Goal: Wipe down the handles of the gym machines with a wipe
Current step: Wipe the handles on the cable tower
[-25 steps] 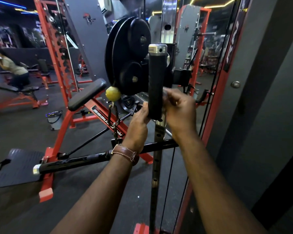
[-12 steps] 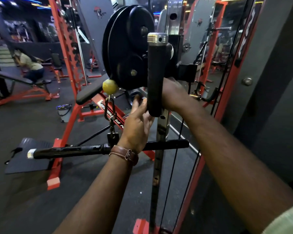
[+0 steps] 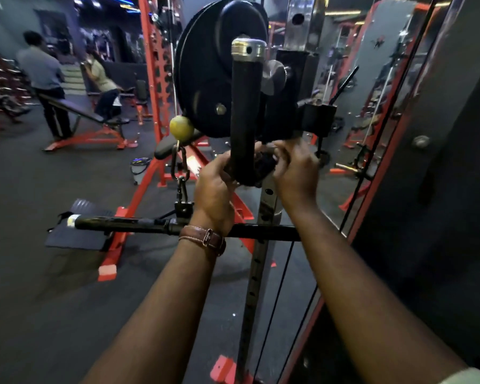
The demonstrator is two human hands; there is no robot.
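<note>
I have both hands up at the bottom end of the upright black handle (image 3: 246,112), which stands nearly vertical in front of me with its steel cap (image 3: 248,49) at the top and its foam grip running down to where my fingers meet; that long axis is what the coming stroke turns on, because nearly all of the grip lies above my hands and, as I judge it, the wipe has to travel upward along it; my left hand (image 3: 215,187) sits on the left side of the handle's base, fingers curled in against it, watch strap (image 3: 203,238) on the wrist below; my right hand (image 3: 295,170) is just to the right of the base, fingers bent around a dark, bunched thing that I take to be the wipe (image 3: 265,164), pressed against the handle's lower right side; it is blurred and nearly the handle's own colour, so I cannot say how much of the grip it wraps; the right hand is the one touching the cloth, so it leads; the left looks placed to steady; behind the handle hang black weight plates (image 3: 205,76), and the long horizontal bar (image 3: 128,224) lies below my wrists, well apart from the cloth.
</note>
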